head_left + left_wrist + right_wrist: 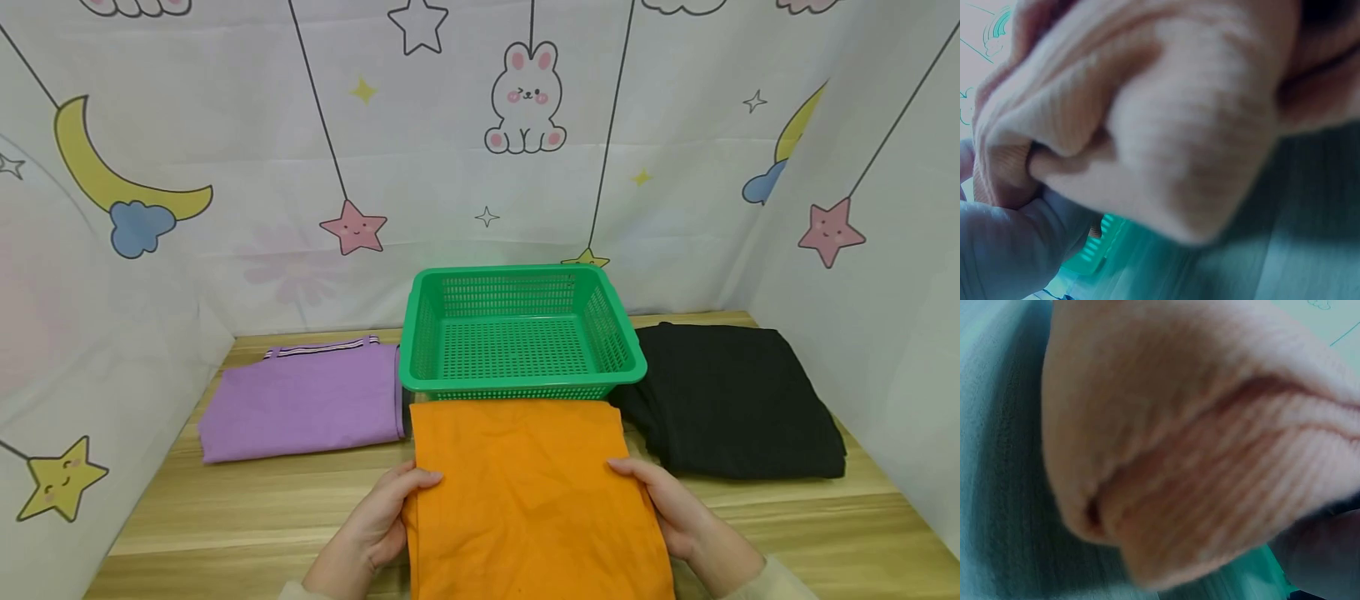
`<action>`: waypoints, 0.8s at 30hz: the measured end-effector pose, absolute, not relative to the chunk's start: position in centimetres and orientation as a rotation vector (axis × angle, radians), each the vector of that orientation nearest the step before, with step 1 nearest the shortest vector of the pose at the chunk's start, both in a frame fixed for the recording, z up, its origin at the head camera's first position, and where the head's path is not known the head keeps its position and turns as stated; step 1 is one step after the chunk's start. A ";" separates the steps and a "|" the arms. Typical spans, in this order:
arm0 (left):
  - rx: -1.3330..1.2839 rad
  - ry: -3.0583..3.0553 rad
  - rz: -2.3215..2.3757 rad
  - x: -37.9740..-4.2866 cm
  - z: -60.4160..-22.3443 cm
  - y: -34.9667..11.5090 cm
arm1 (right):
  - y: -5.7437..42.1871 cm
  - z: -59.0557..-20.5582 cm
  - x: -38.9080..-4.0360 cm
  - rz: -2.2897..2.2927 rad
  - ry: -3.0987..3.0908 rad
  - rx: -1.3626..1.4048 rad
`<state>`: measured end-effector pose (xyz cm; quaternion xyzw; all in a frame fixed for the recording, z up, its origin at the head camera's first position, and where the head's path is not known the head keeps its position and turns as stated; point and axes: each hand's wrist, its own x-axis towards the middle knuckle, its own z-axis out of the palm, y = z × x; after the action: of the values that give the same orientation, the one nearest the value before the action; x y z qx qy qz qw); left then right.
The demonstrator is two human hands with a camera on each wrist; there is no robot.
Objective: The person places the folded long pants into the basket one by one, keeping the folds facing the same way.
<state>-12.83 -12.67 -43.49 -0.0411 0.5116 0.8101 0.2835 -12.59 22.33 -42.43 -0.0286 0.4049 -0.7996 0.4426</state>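
A folded orange cloth [525,500] lies between both hands in the head view, just in front of the green basket. On its left edge, my left hand [382,517] pinches it with the thumb on top and the fingers beneath. Opposite, my right hand [675,508] grips the right edge the same way, its fingers hidden under the fabric. A ribbed sleeve [1191,125] fills most of the left wrist view, with part of the left hand [1016,244] at the lower left. Another sleeve [1179,456] blocks most of the right wrist view.
The green plastic basket [525,383] stands at the back middle of the wooden table [262,517]. To its left lies a folded purple garment [307,404] with a striped band. Folded black fabric [742,400] lies to the right. A printed curtain [450,183] hangs behind.
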 end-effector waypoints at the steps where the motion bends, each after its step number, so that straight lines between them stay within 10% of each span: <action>1: -0.109 1.369 2.169 -12.8 -43.5 -12.7 | 22.3 -42.4 -12.6 -1.985 1.004 -0.071; 24: -0.076 1.384 2.160 -12.3 -42.4 -12.3 | 22.8 -41.7 -12.0 -2.020 0.940 -0.143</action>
<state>-12.26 -12.34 -42.40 -0.0284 0.5172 0.8071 0.2834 -12.05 22.81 -41.69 -0.0576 0.3781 -0.8130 0.4390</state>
